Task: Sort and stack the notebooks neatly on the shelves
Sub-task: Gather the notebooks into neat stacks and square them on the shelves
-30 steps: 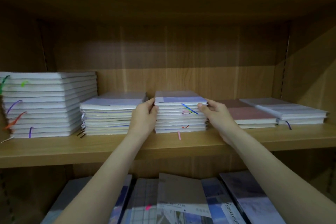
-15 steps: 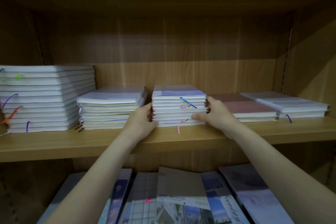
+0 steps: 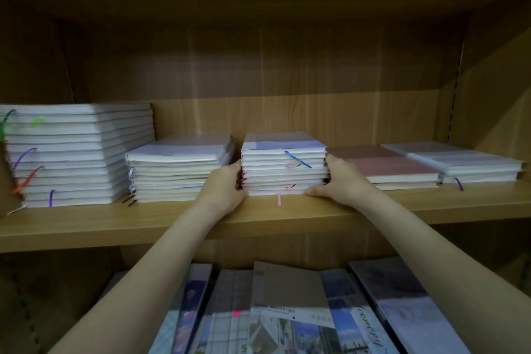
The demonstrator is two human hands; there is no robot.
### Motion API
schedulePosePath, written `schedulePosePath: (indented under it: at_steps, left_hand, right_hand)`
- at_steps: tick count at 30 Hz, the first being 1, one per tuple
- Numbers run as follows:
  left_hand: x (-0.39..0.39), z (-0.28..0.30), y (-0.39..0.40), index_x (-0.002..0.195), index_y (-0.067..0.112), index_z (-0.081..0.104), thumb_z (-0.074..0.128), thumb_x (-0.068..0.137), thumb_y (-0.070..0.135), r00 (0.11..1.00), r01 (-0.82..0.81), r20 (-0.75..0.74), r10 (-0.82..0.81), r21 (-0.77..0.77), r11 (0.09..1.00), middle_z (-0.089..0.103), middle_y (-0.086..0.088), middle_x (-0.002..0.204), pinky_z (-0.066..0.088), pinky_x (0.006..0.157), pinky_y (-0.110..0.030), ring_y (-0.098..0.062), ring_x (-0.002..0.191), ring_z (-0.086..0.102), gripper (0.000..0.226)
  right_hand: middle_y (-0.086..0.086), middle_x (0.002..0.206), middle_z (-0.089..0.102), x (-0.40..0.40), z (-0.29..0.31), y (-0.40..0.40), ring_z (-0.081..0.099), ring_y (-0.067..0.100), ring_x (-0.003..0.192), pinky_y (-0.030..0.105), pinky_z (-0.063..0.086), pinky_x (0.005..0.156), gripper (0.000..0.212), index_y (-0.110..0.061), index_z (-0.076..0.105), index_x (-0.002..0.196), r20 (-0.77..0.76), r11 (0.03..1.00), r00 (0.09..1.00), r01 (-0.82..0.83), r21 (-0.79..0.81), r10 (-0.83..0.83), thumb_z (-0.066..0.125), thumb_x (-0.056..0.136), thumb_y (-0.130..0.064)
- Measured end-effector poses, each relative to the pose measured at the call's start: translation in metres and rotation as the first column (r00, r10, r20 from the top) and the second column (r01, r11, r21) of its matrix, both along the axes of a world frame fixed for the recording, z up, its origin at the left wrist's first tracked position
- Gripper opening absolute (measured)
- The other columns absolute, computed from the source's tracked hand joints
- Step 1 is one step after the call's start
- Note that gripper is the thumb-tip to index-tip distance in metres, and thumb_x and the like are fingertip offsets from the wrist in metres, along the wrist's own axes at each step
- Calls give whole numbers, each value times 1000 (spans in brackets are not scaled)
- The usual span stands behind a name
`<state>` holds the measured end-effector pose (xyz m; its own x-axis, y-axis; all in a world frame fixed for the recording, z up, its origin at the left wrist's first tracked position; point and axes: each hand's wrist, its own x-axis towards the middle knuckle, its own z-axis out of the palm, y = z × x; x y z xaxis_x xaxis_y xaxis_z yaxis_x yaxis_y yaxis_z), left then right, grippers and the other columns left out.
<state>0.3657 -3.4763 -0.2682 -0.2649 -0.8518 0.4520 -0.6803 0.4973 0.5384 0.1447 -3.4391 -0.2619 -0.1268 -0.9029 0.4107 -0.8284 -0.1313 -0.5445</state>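
A middle stack of white notebooks [image 3: 284,169] with coloured ribbon markers rests on the wooden shelf [image 3: 258,218]. My left hand [image 3: 225,188] presses against the stack's left side near the bottom. My right hand [image 3: 340,181] holds its right side, thumb low at the front corner. Both hands clasp the stack between them. To its left sit a lower stack [image 3: 178,172] and a tall stack [image 3: 74,155]. Two short piles lie to its right: a pink-covered one [image 3: 393,169] and a pale one [image 3: 471,164].
The shelf's right side wall [image 3: 494,100] stands close to the pale pile. The shelf below holds several magazines and notebooks [image 3: 290,310] lying side by side. A strip of bare shelf runs in front of the stacks.
Both hands slid down from the top of the middle stack to its lower sides. The stack's edges look squarer than before.
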Motion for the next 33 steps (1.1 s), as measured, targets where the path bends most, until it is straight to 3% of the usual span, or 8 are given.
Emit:
schedulePosePath:
  at_steps: [5, 8, 12, 16, 19, 23, 29, 33]
  left_hand:
    - [1, 3, 1, 110, 5, 60, 68, 74, -7, 998, 30, -50, -30, 7, 1000, 69, -15, 101, 49, 92, -40, -29, 96, 65, 39]
    - [1, 4, 7, 131, 9, 49, 68, 78, -4, 980, 92, -185, -76, 82, 992, 66, -8, 113, 45, 95, -27, -20, 103, 63, 58]
    - [3, 1, 6, 139, 16, 44, 65, 84, 5, 964, 107, -252, -82, 87, 990, 64, -4, 120, 39, 99, -23, -16, 115, 58, 59]
    - [0, 2, 2, 138, 18, 45, 63, 87, 11, 997, 19, -78, -20, -7, 1000, 61, -1, 124, 36, 96, -21, -16, 119, 54, 55]
    - [2, 1, 0, 137, 16, 45, 65, 86, 18, 999, 49, -19, -49, 30, 998, 62, 0, 123, 40, 101, -28, -19, 115, 56, 55]
    - [3, -1, 3, 122, 15, 58, 62, 89, 16, 979, 115, -179, -100, 79, 990, 65, 0, 117, 43, 101, -38, -14, 111, 59, 34]
    - [4, -1, 1, 123, 19, 59, 55, 93, 15, 977, 133, -178, -118, 72, 989, 65, 0, 118, 42, 102, -39, -14, 113, 58, 31]
    - [5, -3, 1, 122, 21, 59, 56, 92, 12, 960, 159, -245, -132, 93, 983, 67, 1, 114, 43, 101, -42, -16, 110, 60, 31]
  right_hand:
    - [10, 116, 59, -1, 3, 1, 50, 25, 111, 25, 34, 76, 54, -9, 53, 114, -73, 999, 997, 20, -41, -22, 80, 72, -31]
    - [6, 116, 60, -4, 3, 2, 52, 24, 112, 23, 36, 81, 56, -9, 54, 118, -64, 999, 998, -6, -37, 4, 80, 72, -28]
    - [-3, 112, 62, -5, 0, 1, 57, 13, 106, 27, 43, 95, 46, -11, 58, 114, 371, 981, 909, -191, -35, 190, 79, 73, -17]
    - [3, 110, 66, -4, -1, -3, 61, 12, 100, 25, 45, 91, 41, -11, 61, 111, 462, 980, 865, -187, -73, 199, 78, 73, -11]
    - [1, 113, 64, -4, -1, -1, 58, 9, 99, 20, 41, 86, 49, -8, 58, 119, 495, 980, 846, -188, -70, 198, 78, 73, -11]
    - [2, 122, 60, -4, -2, -1, 56, 12, 105, 21, 40, 88, 62, -7, 51, 130, 532, 978, 823, -205, -50, 200, 78, 74, -14]
    - [-1, 112, 61, -5, -4, 1, 53, 2, 90, 16, 38, 84, 52, -8, 53, 126, 526, 971, 819, -227, -67, 228, 73, 78, -7]
    - [-2, 117, 61, -7, -4, 1, 54, 3, 95, 19, 40, 88, 55, -8, 54, 125, 541, 970, 807, -221, -97, 238, 75, 75, -4]
